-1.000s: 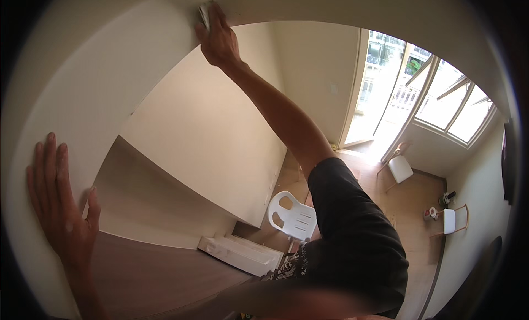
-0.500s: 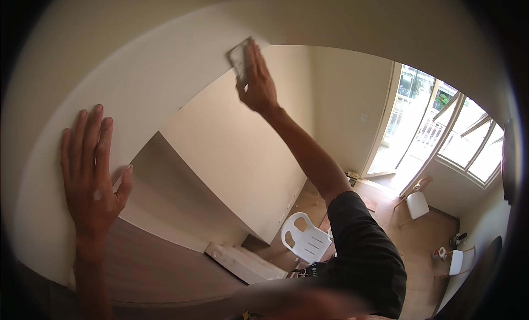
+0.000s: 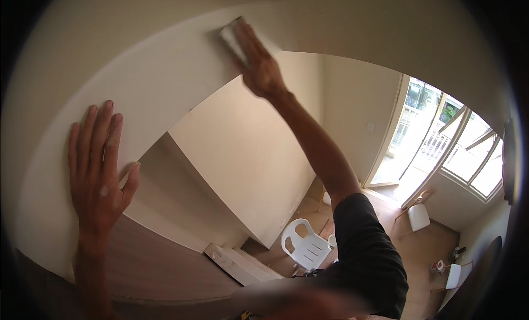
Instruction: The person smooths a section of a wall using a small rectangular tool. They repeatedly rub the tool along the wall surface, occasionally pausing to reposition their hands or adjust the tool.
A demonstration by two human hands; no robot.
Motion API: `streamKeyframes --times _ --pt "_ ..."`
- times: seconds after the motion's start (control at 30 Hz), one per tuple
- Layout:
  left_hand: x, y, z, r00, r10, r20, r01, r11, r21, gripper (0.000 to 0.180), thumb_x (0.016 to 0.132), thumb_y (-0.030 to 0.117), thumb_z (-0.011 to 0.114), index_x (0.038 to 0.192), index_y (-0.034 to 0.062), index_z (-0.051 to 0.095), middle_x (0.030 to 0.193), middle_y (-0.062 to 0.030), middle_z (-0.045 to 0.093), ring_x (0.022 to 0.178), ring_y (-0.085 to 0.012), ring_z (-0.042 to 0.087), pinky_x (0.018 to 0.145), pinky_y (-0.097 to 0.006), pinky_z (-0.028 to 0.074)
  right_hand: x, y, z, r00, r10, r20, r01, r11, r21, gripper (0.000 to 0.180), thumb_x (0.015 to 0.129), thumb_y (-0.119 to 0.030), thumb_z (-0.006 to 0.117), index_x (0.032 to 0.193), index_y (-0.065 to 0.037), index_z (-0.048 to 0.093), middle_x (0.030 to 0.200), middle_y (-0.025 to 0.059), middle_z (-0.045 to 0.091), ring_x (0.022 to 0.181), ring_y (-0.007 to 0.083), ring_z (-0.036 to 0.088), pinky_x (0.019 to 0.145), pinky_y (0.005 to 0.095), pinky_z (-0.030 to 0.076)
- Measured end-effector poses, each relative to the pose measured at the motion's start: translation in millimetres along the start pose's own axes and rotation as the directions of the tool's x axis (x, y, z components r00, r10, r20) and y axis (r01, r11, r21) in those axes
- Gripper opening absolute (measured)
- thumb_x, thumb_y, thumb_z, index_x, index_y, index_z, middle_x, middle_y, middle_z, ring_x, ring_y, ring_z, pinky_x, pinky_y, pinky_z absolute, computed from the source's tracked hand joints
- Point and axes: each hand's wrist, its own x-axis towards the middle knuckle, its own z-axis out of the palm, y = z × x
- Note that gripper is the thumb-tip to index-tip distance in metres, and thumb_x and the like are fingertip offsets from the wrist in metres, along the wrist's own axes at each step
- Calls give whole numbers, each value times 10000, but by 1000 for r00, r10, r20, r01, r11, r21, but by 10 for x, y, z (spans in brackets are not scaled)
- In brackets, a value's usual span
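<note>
My right hand (image 3: 262, 72) is raised against the upper part of a pale plastered beam (image 3: 160, 66). Its fingers press a flat, rectangular, greyish sanding block (image 3: 230, 40) onto the surface; motion blurs both block and fingertips. Further left and lower, my left hand (image 3: 98, 182) lies flat on the same pale surface, fingers stretched upward and thumb out near the beam's lower edge. That hand holds nothing, and a whitish patch shows on its back.
Below the beam is a recess with a brownish panel (image 3: 165, 265) and a pale ledge (image 3: 242, 265). A white plastic chair (image 3: 306, 245) stands on the floor beneath. To the right are a white-seated chair (image 3: 419, 217), an open glass door (image 3: 405, 133) and tilted windows (image 3: 474, 160).
My right hand and the block have moved upward and slightly left along the beam. My left hand stays flat on the surface, while the whole view has shifted a little.
</note>
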Motion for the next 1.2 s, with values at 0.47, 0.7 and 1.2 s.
streamKeyframes --times 0.47,0.7,1.2 --pt "-28 -83 84 976 -160 -147 165 986 20 869 887 356 720 1632 70 378 1691 -98 400 1568 -287 363 1313 -511 261 85 688 -28 995 -23 -92 23 1000 0 802 845 82 603 1610 -72 418 1662 191 410 1526 376 404 1262 436 379" --pt "-32 -112 -8 972 -212 -101 216 976 31 943 847 415 776 1632 74 379 1695 -54 393 1578 -214 332 1336 -482 224 -86 560 91 972 221 -82 -221 975 8 611 983 -26 619 1574 -59 468 1610 260 455 1515 434 402 1225 496 408" --pt "-99 -144 23 970 -209 -124 205 978 -41 851 889 423 710 1581 9 437 1683 -114 401 1578 -258 334 1319 -519 234 749 -1153 222 709 -705 31 681 695 232 762 787 -144 857 1495 -111 577 1614 79 512 1500 316 471 1223 486 458"
